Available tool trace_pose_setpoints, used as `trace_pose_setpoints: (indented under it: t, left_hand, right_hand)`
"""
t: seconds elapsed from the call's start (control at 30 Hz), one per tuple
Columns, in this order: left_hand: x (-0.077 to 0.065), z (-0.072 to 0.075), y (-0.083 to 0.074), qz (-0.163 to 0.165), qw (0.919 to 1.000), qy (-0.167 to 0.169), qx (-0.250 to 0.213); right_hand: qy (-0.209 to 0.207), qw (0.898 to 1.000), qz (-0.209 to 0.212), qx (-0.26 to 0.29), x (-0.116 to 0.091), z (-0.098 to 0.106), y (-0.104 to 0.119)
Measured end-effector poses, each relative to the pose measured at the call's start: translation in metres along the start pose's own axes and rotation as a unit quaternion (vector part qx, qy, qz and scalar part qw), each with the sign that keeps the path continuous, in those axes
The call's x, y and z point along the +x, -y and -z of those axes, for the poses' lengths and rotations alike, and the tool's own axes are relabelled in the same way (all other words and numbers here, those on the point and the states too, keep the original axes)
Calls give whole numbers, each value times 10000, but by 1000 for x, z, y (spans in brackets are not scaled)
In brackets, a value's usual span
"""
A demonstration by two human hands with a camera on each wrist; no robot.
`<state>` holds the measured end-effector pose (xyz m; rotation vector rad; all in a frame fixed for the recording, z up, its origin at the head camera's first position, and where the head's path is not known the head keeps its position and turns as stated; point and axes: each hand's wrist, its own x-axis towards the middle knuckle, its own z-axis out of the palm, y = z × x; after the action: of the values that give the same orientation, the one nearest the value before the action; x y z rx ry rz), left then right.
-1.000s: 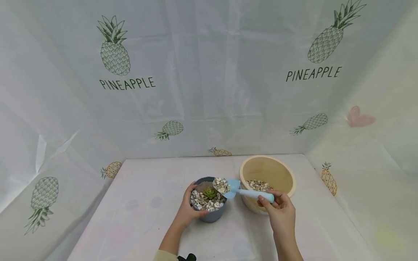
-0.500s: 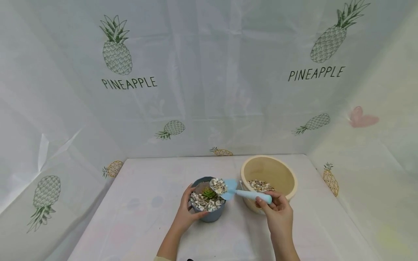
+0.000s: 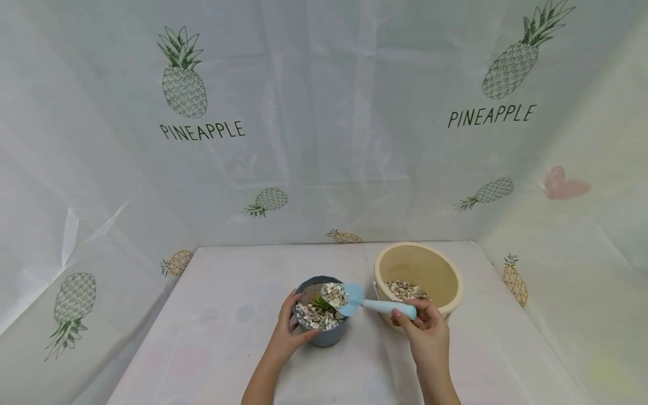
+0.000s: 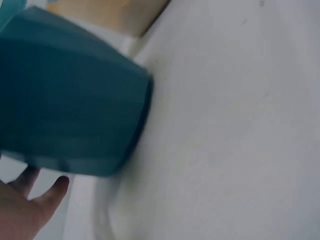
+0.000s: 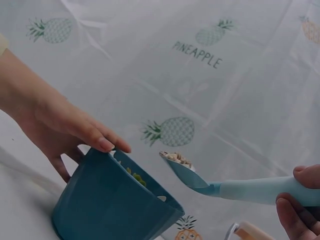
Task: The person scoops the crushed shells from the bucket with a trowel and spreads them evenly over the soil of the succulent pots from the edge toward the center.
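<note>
A blue-grey flower pot [image 3: 328, 337] stands on the table, holding pale pebbles [image 3: 313, 316] and a small green succulent [image 3: 319, 302]. My left hand [image 3: 286, 334] grips the pot at its left side, thumb along the front and fingers round the rim. In my right hand [image 3: 427, 332] the handle of a light blue trowel [image 3: 385, 307] is held between thumb and fingers. The trowel's blade carries a heap of pebbles and hangs over the pot's right part, hiding some of the succulent. In the right wrist view the trowel [image 5: 250, 190] is raised above the pot's rim [image 5: 172, 202].
A cream bucket [image 3: 420, 261] with more pebbles [image 3: 405, 289] stands right of the pot, just behind my right hand. A pale cloth covers the table [image 3: 228, 292]. Sheets printed with pineapples [image 3: 184, 90] hang at the back and sides.
The loaded trowel has moved left, further over the pot and the succulent, together with my right hand. My left hand keeps its grip on the pot.
</note>
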<state>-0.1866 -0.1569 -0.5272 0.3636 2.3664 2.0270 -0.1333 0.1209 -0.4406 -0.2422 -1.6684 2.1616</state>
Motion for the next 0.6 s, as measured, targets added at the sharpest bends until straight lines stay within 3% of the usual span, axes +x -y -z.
trace_pose_setpoints:
  t: [0.3,0.43,0.6]
  left_hand:
    - [14,21,12,474,9942,850,-459]
    - [27,32,13,604,9860,1473,-501]
    - [45,42,16,471,9741,2189,-325]
  right_hand:
    - [57,10000,-51,-2,-3,-3,-1]
    - [90,9999,-54,-44,-4,-3,-1]
    - [123,9998,-52,-142,-4,-3,0]
